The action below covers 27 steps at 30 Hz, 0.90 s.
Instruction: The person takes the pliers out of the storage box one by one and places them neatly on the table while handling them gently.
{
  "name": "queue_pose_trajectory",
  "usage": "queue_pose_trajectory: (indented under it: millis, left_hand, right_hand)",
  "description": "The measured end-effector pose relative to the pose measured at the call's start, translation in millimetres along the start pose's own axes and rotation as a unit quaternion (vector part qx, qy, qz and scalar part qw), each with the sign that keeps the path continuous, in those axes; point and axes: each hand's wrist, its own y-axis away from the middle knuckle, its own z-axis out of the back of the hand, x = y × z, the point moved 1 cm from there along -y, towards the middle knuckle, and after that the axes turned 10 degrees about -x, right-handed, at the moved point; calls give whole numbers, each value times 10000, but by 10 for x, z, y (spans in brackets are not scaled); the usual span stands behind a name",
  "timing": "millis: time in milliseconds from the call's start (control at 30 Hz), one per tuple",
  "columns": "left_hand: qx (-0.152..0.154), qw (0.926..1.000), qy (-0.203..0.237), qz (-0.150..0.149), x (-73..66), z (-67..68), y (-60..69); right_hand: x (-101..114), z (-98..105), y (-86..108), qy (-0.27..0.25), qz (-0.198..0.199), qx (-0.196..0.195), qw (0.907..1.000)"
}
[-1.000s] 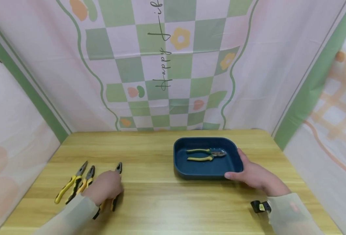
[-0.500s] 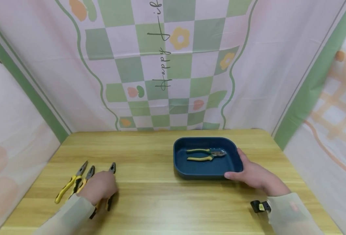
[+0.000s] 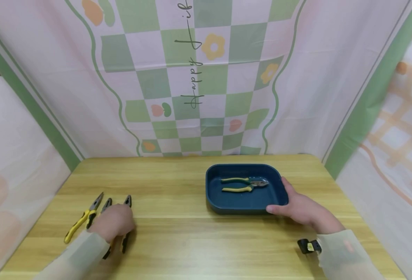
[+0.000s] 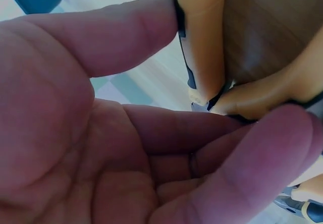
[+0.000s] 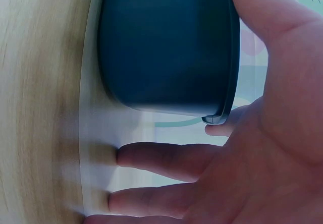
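Left side of the worktop [image 3: 199, 251]: my left hand [image 3: 116, 221] has closed fingers and thumb across the orange-handled pliers [image 4: 204, 37], the thumb against one handle and the fingers against the other, a span that I judge governs both spread legs at once. The tool's nose points away from me, leaving its handles on my side, in easy reach. Just left lie the middle pliers [image 3: 107, 204] and the yellow pliers [image 3: 78, 225], noses likewise away.

Right side: my right hand [image 3: 298, 206] rests wide at the end of the blue box [image 3: 241, 210], thumb at the near rim, fingers straight and spread; I read this as steadying, not lifting. Inside, the green-and-yellow pliers [image 3: 252, 185] lie flat on the floor, nose toward that hand.

Obscured: the left hand covers the centre of the orange-handled pliers and most of the middle pliers. The left wrist view crops the handles, so I cannot tell whether the tool touches the worktop. The right wrist view cuts off the thumb's tip, and whether the finger behind the rim makes contact is unclear.
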Motion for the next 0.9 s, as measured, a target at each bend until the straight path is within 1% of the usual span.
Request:
queue_pose_trajectory:
  millis: [100,167,333,600,900]
  left_hand:
    - [-41,9999,-24,-94,16,9,6]
    - [-50,9999,-22,-96,24,11,8]
    - [-47,10000,19,-33,32,12,17]
    - [-139,9998,158,-14,23,27,35]
    - [-112,9998,139,65,24,32,10]
  right_hand:
    - [2,3,4,-5,-26,5,10000]
    - [9,3,7,-23,-37,1,10000]
    - [11,-8,10,-106,-41,0,9999]
    - [14,-2,12,-40,-22,-20,10000]
    - [7,-9,12,-48,-54,-21,10000]
